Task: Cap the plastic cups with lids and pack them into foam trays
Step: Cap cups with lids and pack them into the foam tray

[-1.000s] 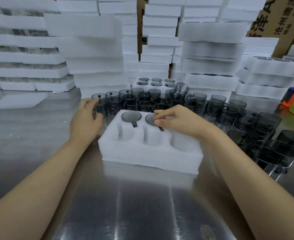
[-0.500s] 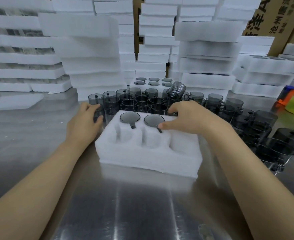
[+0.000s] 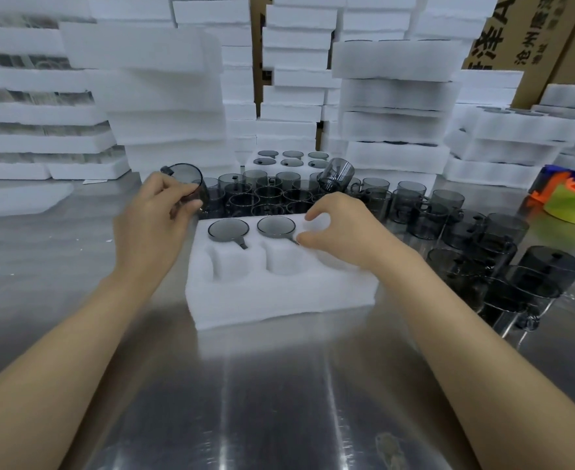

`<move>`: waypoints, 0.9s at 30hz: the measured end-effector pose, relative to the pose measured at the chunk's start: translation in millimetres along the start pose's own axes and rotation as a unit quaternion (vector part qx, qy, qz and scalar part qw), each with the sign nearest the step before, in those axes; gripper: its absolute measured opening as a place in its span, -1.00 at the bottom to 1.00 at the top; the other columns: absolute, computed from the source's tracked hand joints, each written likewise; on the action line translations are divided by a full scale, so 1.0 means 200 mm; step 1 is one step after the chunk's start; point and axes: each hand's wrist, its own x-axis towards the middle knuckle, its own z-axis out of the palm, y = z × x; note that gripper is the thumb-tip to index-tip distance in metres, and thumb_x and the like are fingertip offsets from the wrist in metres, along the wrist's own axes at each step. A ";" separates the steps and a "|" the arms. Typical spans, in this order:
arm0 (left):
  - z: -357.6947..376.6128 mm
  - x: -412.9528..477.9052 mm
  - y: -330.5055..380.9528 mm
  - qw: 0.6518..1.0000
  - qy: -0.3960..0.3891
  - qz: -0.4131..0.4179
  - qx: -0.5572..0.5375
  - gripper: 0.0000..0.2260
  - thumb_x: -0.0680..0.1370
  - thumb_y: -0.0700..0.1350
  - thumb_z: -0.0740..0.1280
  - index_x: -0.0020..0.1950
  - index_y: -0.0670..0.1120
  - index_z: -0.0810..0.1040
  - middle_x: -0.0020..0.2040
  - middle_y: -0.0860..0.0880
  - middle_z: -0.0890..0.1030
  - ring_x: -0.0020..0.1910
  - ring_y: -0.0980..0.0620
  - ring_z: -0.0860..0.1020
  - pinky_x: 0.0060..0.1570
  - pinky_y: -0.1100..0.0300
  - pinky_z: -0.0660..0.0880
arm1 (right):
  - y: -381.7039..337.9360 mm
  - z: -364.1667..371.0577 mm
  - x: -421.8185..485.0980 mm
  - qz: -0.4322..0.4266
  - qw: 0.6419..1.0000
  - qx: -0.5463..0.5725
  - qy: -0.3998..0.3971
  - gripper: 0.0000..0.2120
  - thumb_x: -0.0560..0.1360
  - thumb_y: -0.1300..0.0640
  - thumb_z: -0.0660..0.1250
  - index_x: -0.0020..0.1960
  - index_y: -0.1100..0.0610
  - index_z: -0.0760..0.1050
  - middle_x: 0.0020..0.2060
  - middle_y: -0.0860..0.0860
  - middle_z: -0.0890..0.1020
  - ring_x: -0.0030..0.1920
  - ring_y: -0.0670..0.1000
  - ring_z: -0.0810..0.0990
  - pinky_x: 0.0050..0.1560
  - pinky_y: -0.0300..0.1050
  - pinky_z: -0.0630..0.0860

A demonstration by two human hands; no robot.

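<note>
Lidded smoky-grey transparent plastic cup [image 3: 186, 181]: held tilted in the gripping left hand [image 3: 153, 215], just beyond the back-left corner of the white six-pocket foam tray [image 3: 279, 293], nearest its vacant front-left pocket; right hand [image 3: 343, 232], loosely curled and empty, rests over the back-right pocket.

Matt white foam tray [image 3: 279, 293], glossy smoky plastic cups [image 3: 265, 195] — brushed, reflective metal table [image 3: 245, 401]

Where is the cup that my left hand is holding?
Head view, left of centre: the cup is gripped by the left hand just beyond the foam tray's far left corner, at the left edge of the loose cups.
</note>
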 end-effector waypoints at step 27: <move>-0.07 -0.01 0.22 0.946 -0.054 0.318 0.012 -0.86 0.50 -0.29 0.31 -0.09 -0.11 0.65 0.10 0.06 0.53 -0.16 0.02 0.58 -0.42 0.15 0.46 | -0.11 0.14 -0.03 -0.196 0.968 0.057 0.144 -0.39 0.31 0.17 0.51 0.34 0.05 0.45 0.24 0.02 0.34 0.28 0.04 0.26 0.33 -0.02 0.27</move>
